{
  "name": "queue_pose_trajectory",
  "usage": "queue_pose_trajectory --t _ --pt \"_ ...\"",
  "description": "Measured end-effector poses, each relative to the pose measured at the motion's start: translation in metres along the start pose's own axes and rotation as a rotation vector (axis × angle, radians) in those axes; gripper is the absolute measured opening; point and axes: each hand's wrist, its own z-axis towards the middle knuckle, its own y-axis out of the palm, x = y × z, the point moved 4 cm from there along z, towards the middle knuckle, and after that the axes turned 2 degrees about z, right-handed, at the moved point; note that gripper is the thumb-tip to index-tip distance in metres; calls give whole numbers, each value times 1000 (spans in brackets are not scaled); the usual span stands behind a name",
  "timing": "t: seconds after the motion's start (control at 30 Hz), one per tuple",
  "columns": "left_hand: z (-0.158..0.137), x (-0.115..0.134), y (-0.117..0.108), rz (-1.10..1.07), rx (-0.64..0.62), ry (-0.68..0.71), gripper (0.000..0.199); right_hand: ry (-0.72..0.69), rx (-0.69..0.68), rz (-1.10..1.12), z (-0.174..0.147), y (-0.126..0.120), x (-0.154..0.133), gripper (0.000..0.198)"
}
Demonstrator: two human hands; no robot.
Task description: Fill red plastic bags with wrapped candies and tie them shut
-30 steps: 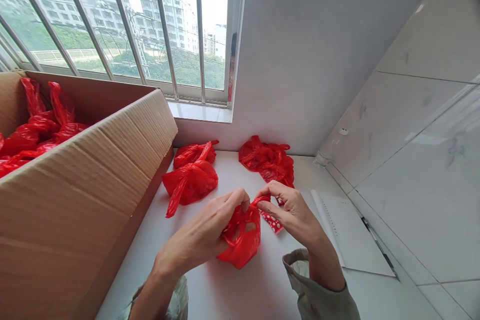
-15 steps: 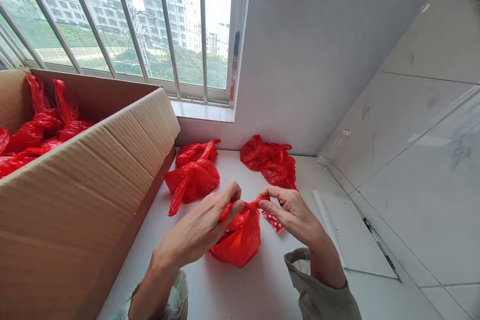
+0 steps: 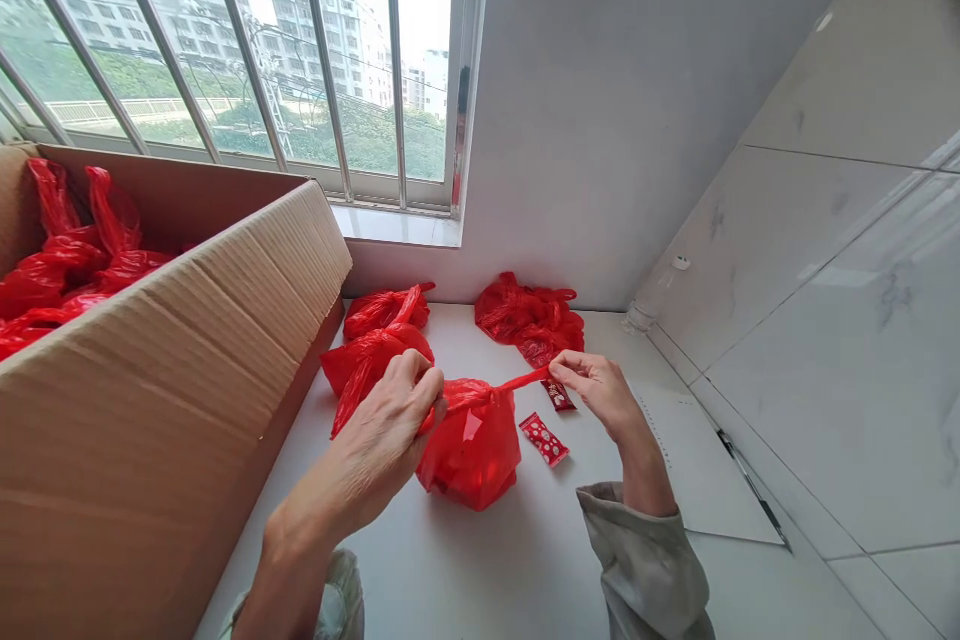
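A filled red plastic bag (image 3: 471, 455) is in front of me at the white table, its top drawn together into a knot-like twist. My left hand (image 3: 397, 410) is closed on one handle end at the bag's left, the fingertips partly hidden behind the hand. Between thumb and fingers, my right hand (image 3: 589, 385) pinches the other handle, stretched taut to the right. Just right of the bag lies a small red wrapped packet with white dots (image 3: 544, 440). A darker red packet (image 3: 559, 395) lies beneath my right hand.
An open cardboard box (image 3: 187, 350) holding several red bags (image 3: 67, 265) fills the left. Tied red bags (image 3: 375, 350) lie beside it. Crumpled red bags (image 3: 525, 315) rest by the wall. On the right are a clear bottle (image 3: 651, 305), a notebook (image 3: 712, 470) and a pen (image 3: 750, 485).
My hands have moved apart, pulling the handles outward. The bag's top has tightened and closed. Both small packets show more clearly now, and the view has shifted slightly.
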Motion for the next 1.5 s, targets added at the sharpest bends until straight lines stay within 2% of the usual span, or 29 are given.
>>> queue_pose_trajectory --t 0.13,0.3,0.43,0.6,0.73,0.83,0.9,0.97,1.03,1.1,1.13,1.2,1.27,1.37,1.43,1.5 --pt "-1 -14 -2 41 -7 -43 23 45 166 -33 12 -18 27 30" --pt "-3 -16 -6 -50 -15 -58 30 49 258 -33 20 -26 46 35" --pt "-6 -14 -4 -8 -38 -95 26 40 273 -47 23 -21 54 40" --pt "-6 -15 6 75 -67 -150 19 18 211 -170 28 0 59 43" --pt "-4 -15 11 61 -87 -108 13 -19 192 -189 25 5 51 33" --pt "-5 -16 9 27 -93 -77 14 -104 281 -324 9 -2 27 26" --pt "-7 -18 6 -28 -116 -85 18 -171 291 -449 -6 -5 6 23" --pt "-9 -20 3 -104 -149 -92 23 -222 175 -479 -21 -1 -12 22" --pt "-9 -20 -2 -154 -173 -59 23 -249 -46 -421 -33 8 -25 23" --pt "-5 -17 -7 -158 -128 36 23 -253 -234 -376 -43 18 -33 20" --pt "-2 -15 -8 -154 -82 83 27 -243 -284 -376 -45 23 -35 17" --pt "7 -12 -6 -148 23 147 27 -197 -298 -415 -46 32 -36 15" --pt "18 -10 5 -154 64 192 17 -122 -278 -499 -41 41 -31 18" --pt "33 -8 33 -179 -10 280 29 -69 -308 -632 -33 55 -21 20" --pt "40 -6 48 -195 -68 329 33 -121 -347 -675 -27 63 -16 19" --pt "44 -7 56 -194 -102 336 28 -189 -367 -677 -22 66 -14 24"
